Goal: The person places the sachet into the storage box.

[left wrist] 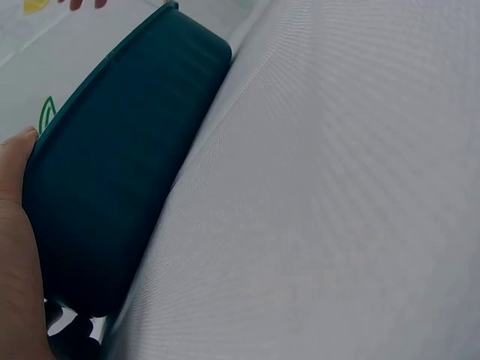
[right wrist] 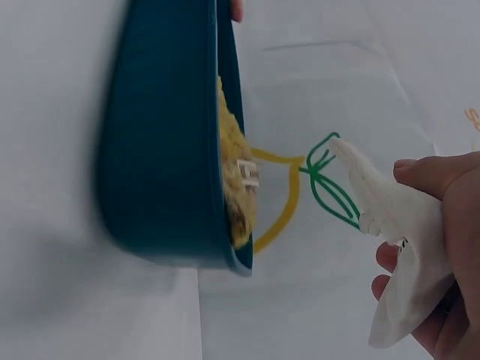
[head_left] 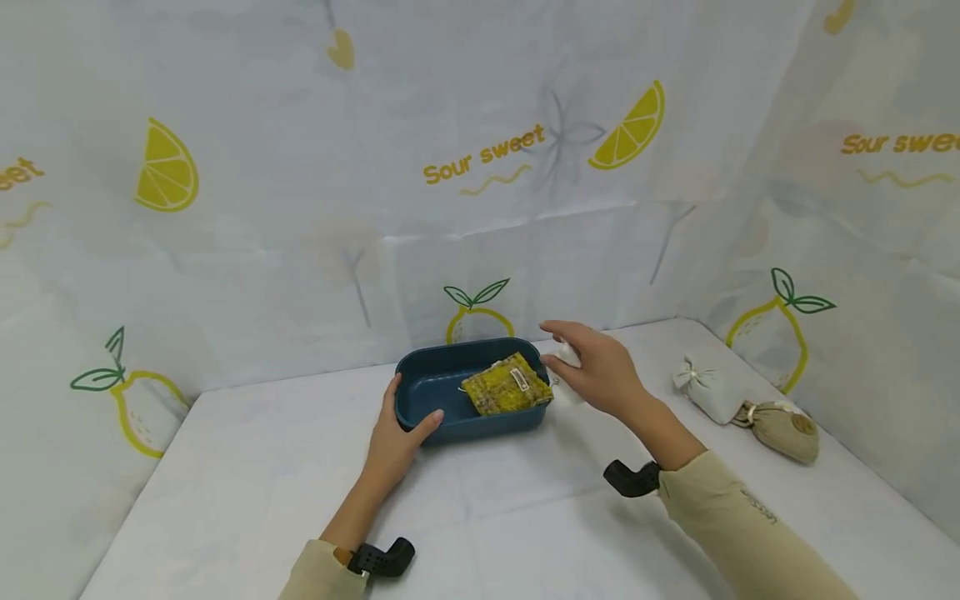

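Observation:
A dark blue-green plastic basin (head_left: 442, 429) stands on the white table, with a yellow patterned pouch (head_left: 501, 385) bearing a small pale label inside its right part. My left hand (head_left: 393, 437) holds the basin's left end, thumb at the front rim; in the left wrist view the basin's wall (left wrist: 127, 142) hides most of those fingers. Just beyond the basin's right end, my right hand (head_left: 600, 371) holds a small white cloth-like pouch (right wrist: 405, 225) between thumb and fingers. That pouch is mostly covered by the hand in the head view.
To the right lie a white drawstring pouch (head_left: 708, 392) and a beige drawstring pouch (head_left: 783, 429), side by side. Behind the table hangs a white curtain (head_left: 300, 208) printed with lemons, and another stretch of it closes off the right side.

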{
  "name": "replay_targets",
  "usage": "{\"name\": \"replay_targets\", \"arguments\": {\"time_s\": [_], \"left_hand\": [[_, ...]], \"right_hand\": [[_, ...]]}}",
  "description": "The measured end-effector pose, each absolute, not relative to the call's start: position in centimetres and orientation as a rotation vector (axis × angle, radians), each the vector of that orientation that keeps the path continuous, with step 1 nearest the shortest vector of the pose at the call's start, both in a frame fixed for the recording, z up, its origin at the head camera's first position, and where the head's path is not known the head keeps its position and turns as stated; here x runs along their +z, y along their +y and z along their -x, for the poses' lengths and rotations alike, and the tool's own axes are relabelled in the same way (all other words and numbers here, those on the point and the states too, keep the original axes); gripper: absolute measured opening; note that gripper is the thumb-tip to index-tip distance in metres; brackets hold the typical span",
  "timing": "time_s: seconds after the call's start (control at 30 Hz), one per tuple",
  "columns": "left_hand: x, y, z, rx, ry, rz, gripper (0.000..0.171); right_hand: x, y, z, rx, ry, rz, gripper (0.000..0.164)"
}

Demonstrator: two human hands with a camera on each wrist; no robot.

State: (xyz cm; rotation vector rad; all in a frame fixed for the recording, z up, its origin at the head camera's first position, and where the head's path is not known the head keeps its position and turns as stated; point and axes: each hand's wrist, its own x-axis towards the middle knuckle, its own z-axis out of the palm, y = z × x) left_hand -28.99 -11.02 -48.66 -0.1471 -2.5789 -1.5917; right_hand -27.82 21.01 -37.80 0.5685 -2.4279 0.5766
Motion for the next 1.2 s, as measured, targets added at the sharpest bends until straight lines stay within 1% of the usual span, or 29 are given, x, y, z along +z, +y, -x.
{"name": "replay_targets", "arguments": {"time_s": [0.47, 0.7, 0.87, 1.1, 1.2], "left_hand": [[-49.0, -11.2, 28.7, -1.564, -2.573, 0.120, 0.099], [-48.8, -11.1, 29.2, -1.574, -2.567, 0.120, 0.100], [-48.5, -10.8, 29.6, -1.567, -2.548, 0.135, 0.098], [-48.9, -10.7, 29.4, -1.564, -2.562, 0.136, 0.098], [-48.9, -10.7, 29.3, -1.567, -2.548, 0.124, 0.097]], "right_hand": [[-37.0, 13.6, 30.4, 0.599, -2.537, -0.682, 0.049], [-37.1, 11.0, 32.5, 0.509, -2.596, -0.726, 0.050], [-37.8, 9.6, 33.7, 0.536, -2.649, -0.704, 0.049], [-39.4, 7.6, 34.4, 0.581, -2.717, -0.625, 0.049], [-40.4, 7.0, 34.6, 0.487, -2.775, -0.645, 0.054]]}}
